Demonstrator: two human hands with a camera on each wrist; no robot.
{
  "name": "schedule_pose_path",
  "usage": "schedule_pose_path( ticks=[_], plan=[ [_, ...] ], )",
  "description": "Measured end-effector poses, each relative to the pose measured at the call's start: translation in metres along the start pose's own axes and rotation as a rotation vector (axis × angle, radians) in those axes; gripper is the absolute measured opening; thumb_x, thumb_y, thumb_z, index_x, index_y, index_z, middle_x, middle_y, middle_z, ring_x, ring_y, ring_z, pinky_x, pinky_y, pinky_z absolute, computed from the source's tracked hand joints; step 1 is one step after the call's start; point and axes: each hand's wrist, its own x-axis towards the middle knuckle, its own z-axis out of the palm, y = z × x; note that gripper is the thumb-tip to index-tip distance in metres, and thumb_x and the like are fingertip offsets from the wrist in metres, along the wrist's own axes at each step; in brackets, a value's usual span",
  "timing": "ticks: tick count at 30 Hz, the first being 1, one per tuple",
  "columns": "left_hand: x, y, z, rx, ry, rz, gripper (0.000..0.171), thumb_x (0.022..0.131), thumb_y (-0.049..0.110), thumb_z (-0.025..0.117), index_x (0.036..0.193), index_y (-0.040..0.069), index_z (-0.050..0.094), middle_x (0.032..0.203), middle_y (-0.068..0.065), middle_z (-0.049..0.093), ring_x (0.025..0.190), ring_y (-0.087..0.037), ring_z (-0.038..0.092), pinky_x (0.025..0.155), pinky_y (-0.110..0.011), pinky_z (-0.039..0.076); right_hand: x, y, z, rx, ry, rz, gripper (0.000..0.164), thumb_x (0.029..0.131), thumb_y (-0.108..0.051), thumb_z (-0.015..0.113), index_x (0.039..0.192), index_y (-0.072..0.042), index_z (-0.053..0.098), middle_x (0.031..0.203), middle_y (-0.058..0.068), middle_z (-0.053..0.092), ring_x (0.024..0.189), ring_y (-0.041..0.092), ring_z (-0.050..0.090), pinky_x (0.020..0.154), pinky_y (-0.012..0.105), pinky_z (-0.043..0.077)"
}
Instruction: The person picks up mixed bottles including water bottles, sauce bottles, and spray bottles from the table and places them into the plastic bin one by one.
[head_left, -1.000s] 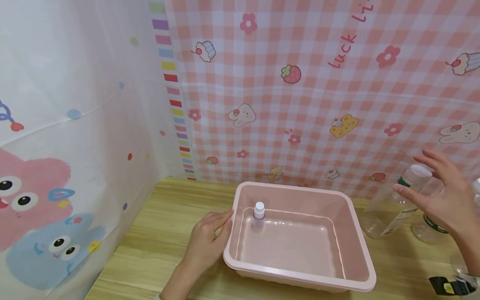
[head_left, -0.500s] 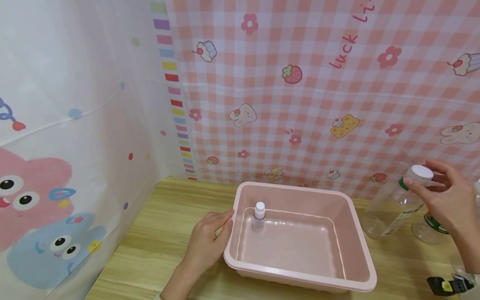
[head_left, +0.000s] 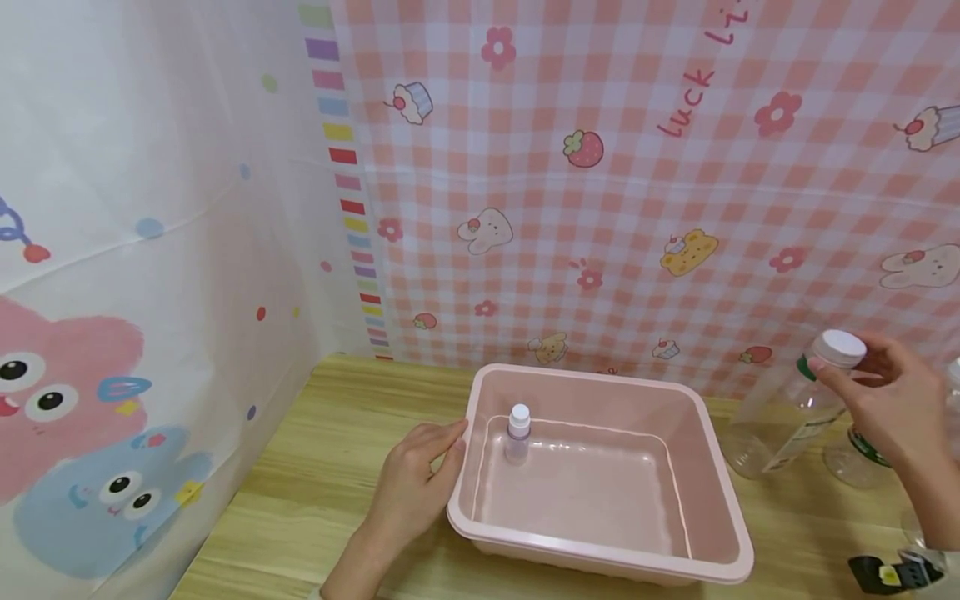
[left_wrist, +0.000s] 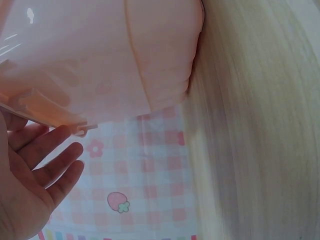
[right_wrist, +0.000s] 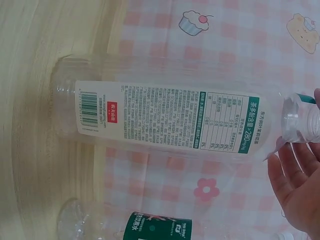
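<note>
Bottle (head_left: 787, 429) stands left of the right hand (head_left: 896, 400), its neck gripped by thumb and fingers, some fingertips hidden in the head view. That hand covers a 2nd bottle's (head_left: 855, 471) top. The left hand (head_left: 420, 471), back upward, pinches the tub (head_left: 600, 550).

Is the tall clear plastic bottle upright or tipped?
Upright: the tall bottle rests base-down on the wood-grained table, its white cap uppermost.

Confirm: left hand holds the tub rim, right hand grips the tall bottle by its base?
Not by its base: the head view shows the right hand gripping the tall bottle near its top, just below the cap. The left hand does hold the tub rim.
</note>
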Motion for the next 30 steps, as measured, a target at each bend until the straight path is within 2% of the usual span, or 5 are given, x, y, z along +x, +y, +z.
schedule_pose_path(
  ticks=[9,15,22,25,30],
  plan=[
    [-0.002,0.000,0.001,0.000,0.007,-0.015,0.026,0.097,0.010,0.071,0.122,0.005,0.078,0.116,-0.003,0.078,0.106,-0.014,0.071,0.093,-0.039,0.060,-0.004,-0.011,-0.007,0.002,0.010,-0.037,0.061,0.100,-0.023,0.072,0.147,0.008,0.048,0.101,-0.027,0.045,0.081,-0.022,0.041,0.046,0.013,0.045],
    [-0.003,0.000,0.001,-0.003,0.013,-0.002,0.026,0.097,0.010,0.071,0.121,0.004,0.078,0.115,-0.004,0.078,0.105,-0.014,0.071,0.091,-0.040,0.061,-0.007,-0.030,-0.011,-0.033,0.023,-0.024,0.058,0.101,-0.016,0.070,0.149,0.007,0.046,0.126,0.026,0.059,0.084,-0.021,0.034,0.061,0.000,0.035],
    [-0.003,0.001,0.001,-0.001,0.008,-0.004,0.026,0.097,0.011,0.071,0.121,0.005,0.078,0.115,-0.003,0.078,0.106,-0.013,0.070,0.092,-0.038,0.061,-0.009,-0.040,-0.019,0.109,0.075,-0.109,0.039,0.098,-0.006,0.071,0.133,-0.017,0.059,0.103,-0.033,0.046,0.086,-0.017,0.047,0.070,-0.002,0.038],
    [-0.003,0.000,0.002,-0.001,0.013,0.001,0.026,0.097,0.010,0.071,0.121,0.004,0.078,0.115,-0.003,0.078,0.105,-0.014,0.071,0.091,-0.039,0.061,-0.010,-0.047,-0.021,0.144,0.114,-0.108,0.050,0.096,-0.003,0.072,0.129,-0.035,0.053,0.103,-0.035,0.048,0.087,-0.015,0.048,0.073,-0.002,0.037],
    [-0.002,0.000,0.002,-0.006,0.016,0.014,0.026,0.096,0.008,0.071,0.121,0.002,0.078,0.115,-0.005,0.078,0.106,-0.017,0.071,0.091,-0.040,0.061,-0.008,-0.057,-0.024,0.206,0.186,-0.166,0.055,0.093,0.005,0.074,0.130,-0.033,0.058,0.106,-0.031,0.053,0.090,-0.010,0.051,0.082,0.001,0.039]
  ],
)
